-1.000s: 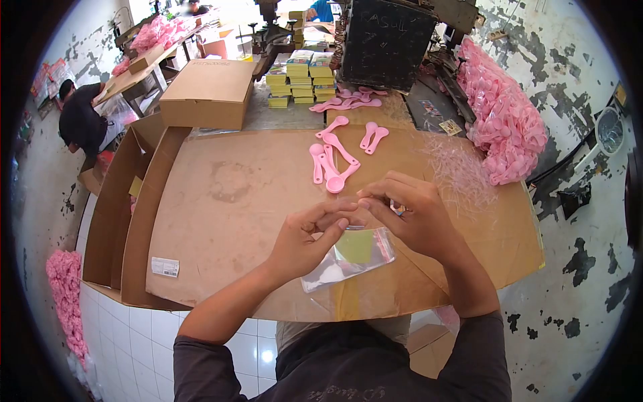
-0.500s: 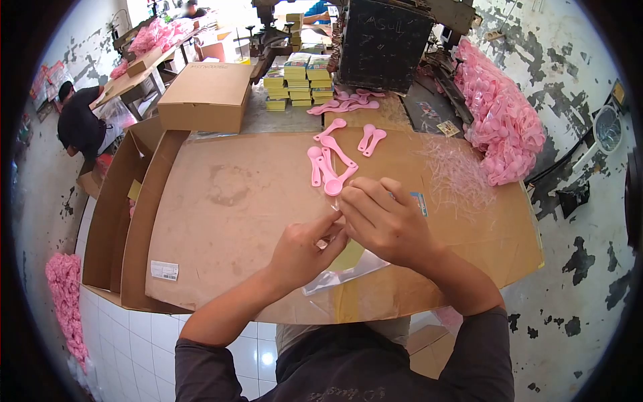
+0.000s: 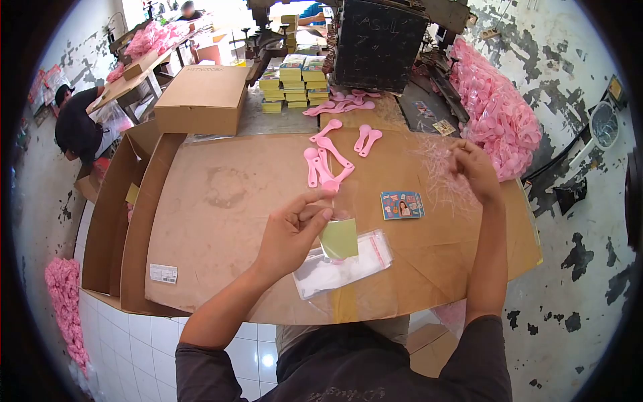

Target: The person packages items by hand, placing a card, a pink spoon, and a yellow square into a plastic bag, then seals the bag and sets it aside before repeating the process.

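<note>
My left hand (image 3: 295, 228) pinches a clear plastic bag by its upper part. A yellow-green card (image 3: 340, 238) shows inside it. Under the bag lies a stack of clear plastic bags (image 3: 348, 268) with a pink-edged strip. My right hand (image 3: 472, 171) hovers over a heap of thin clear strips (image 3: 439, 174), its fingers curled together and partly blurred; whatever they may hold is too small to make out. Just beyond my left hand, pink measuring spoons (image 3: 325, 164) lie loosely on the cardboard. A small stack of printed cards (image 3: 402, 206) sits between my hands.
Stacks of cards (image 3: 293, 80) and a closed carton (image 3: 201, 100) stand at the back. An open carton (image 3: 127, 221) borders the left edge. Pink bagged goods (image 3: 495, 114) are heaped at the right, beside a dark metal box (image 3: 372, 47). Another person (image 3: 80, 124) bends at the left.
My right hand has left the bag and moved right and away to the strip heap, uncovering the printed cards. My left hand still holds the bag, now hanging in view.
</note>
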The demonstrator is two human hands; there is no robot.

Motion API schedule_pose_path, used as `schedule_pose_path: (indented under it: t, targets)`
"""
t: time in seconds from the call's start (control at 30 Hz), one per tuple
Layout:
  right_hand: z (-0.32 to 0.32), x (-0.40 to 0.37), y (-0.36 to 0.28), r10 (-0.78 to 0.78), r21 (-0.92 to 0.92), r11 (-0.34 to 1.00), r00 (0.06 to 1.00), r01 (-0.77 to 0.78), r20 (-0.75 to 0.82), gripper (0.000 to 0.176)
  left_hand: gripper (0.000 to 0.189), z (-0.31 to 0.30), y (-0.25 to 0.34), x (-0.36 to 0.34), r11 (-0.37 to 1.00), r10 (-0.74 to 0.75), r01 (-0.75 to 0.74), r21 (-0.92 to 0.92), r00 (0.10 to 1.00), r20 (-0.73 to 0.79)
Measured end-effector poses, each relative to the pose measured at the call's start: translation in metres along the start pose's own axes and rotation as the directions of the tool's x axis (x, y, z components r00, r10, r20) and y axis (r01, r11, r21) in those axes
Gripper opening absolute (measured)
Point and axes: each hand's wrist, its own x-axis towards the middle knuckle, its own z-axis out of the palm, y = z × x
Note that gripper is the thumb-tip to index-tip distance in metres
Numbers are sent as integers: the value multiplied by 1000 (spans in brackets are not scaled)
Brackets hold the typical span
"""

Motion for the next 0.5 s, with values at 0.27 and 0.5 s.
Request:
schedule_pose_path:
  t: [0.27,0.5]
  targets:
    - [18,-20,11,-557,-942,288,831,173,-17,38,39,2,-5,2,1000,14,-15,-22,999,-44]
    - [175,-51,-35,-248,-178,928,899,328,362,41,40,8,-15,-1,995,91,-93,-32,994,-66]
